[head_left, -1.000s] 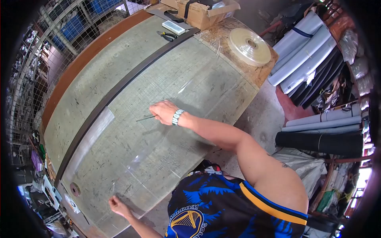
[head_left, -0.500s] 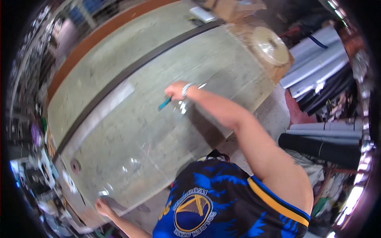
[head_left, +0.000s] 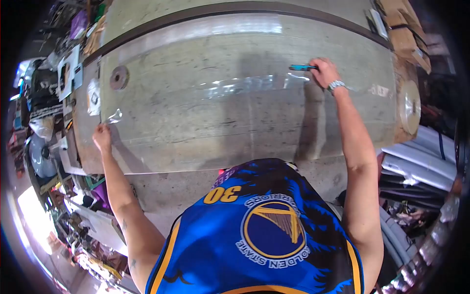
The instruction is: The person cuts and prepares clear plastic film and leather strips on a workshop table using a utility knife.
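Observation:
My right hand (head_left: pixel 324 72) is closed around a teal utility knife (head_left: pixel 302 67), which points left over the table. A clear plastic sheet (head_left: pixel 240 86) lies on the table under it, marked by bright glints. At the table's left end, my left hand (head_left: pixel 102 136) has its fingers pinched together on the sheet's corner, where the film wrinkles and shines. A brown tape roll (head_left: pixel 119 78) lies flat on the table beyond my left hand.
A long dark bar (head_left: pixel 235 7) crosses the far side of the worktable (head_left: pixel 161 147). Cardboard boxes (head_left: pixel 399 24) stand at the back right, near a large pale roll (head_left: pixel 410 105). Silver rolls (head_left: pixel 421 159) lie to the right. Cluttered shelves line the left.
The view has swung round to face the table squarely. My right hand has moved right along the sheet with the knife. My left hand stays near the table's left end.

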`<act>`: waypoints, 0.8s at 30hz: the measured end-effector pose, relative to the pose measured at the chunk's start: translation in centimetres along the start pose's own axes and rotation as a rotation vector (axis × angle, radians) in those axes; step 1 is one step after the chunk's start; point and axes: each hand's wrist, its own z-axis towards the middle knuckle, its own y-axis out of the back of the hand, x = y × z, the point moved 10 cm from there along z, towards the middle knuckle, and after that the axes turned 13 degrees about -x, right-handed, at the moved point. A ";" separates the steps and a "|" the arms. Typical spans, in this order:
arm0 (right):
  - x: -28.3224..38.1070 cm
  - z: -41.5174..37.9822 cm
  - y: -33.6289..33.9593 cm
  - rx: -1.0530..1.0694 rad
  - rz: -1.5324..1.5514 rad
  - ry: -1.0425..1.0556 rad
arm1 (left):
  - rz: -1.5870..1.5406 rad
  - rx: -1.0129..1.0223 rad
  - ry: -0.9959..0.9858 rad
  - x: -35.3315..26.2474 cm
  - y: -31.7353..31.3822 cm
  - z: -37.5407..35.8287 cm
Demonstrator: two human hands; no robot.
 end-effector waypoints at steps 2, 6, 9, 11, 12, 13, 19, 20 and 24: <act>0.9 -0.3 -0.2 -0.067 -0.046 -0.001 | 0.190 -0.003 -0.130 1.2 0.0 2.7; 4.5 -0.9 1.8 -0.219 -0.091 0.050 | 0.647 0.122 -0.433 4.0 -0.1 5.6; 8.6 -3.0 3.3 -0.198 0.060 0.120 | 0.623 0.144 -0.407 7.5 0.0 7.9; 10.4 -5.9 2.4 -0.191 0.147 0.158 | 0.582 0.097 -0.315 8.9 0.2 8.9; 11.2 -7.4 2.2 -0.192 0.141 0.168 | 0.552 0.061 -0.242 7.8 0.9 8.0; 12.3 -8.6 1.4 -0.192 0.154 0.188 | 0.557 0.046 -0.213 7.6 1.7 7.3; 11.3 -11.9 0.6 -0.219 0.129 0.020 | 0.569 0.059 -0.047 9.9 2.2 7.0; 10.6 -12.0 1.0 -0.243 0.119 -0.031 | 0.573 0.073 -0.038 10.2 2.2 7.1; 8.4 -12.4 1.5 -0.287 0.031 -0.071 | 0.706 0.079 -0.225 6.8 0.6 6.9</act>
